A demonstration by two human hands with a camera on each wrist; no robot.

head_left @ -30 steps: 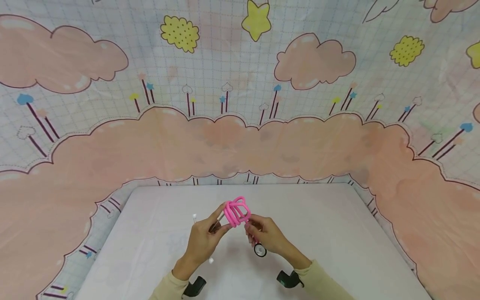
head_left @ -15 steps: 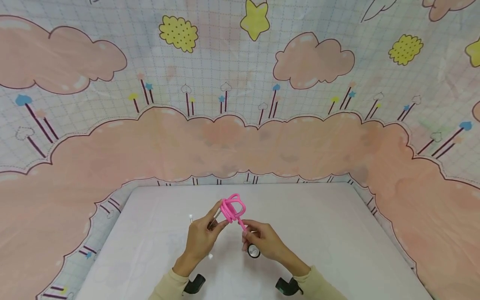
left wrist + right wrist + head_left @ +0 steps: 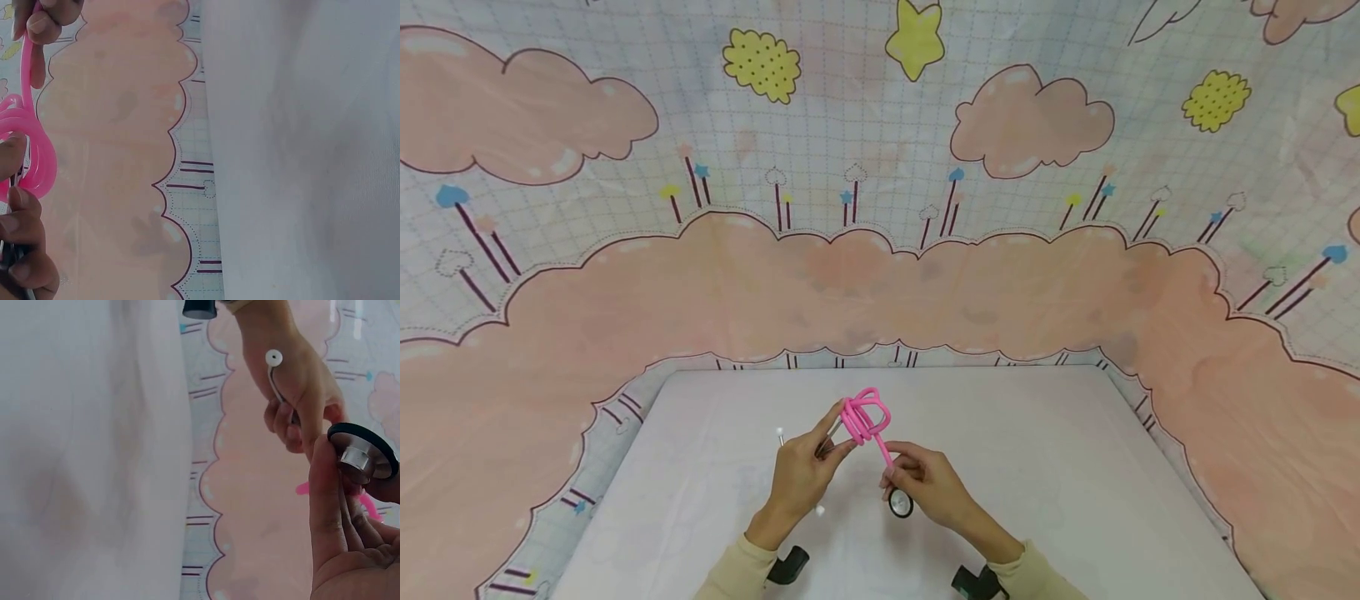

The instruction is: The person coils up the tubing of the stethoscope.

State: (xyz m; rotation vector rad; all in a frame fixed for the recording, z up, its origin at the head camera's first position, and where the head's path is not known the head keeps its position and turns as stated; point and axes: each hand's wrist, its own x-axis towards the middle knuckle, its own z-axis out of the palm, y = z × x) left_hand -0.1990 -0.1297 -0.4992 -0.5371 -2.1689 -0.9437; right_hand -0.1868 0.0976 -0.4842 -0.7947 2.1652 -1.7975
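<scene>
A stethoscope is held up over the table, its pink tubing [image 3: 865, 417] wound in a coil. My left hand [image 3: 805, 471] grips the coil and the metal ear tubes between thumb and fingers. White ear tips [image 3: 780, 432] stick out on either side of that hand. Lower right of the coil, my right hand [image 3: 936, 487] pinches a straight length of tube. The round chest piece [image 3: 901, 502] hangs by its fingers. In the right wrist view the black-rimmed chest piece [image 3: 362, 450] sits beside the right fingers, with one ear tip [image 3: 274, 358] by the left hand.
Beneath both hands lies a white table [image 3: 1037, 433]. Behind it hangs a patterned cloth [image 3: 880, 292] with clouds and stars. Black devices [image 3: 788, 566] are worn at both wrists, by the beige sleeves [image 3: 1041, 571].
The coil has shifted slightly left and up. My right hand has moved a little down and away from it, so a straight stretch of pink tube shows between; the chest piece has moved left.
</scene>
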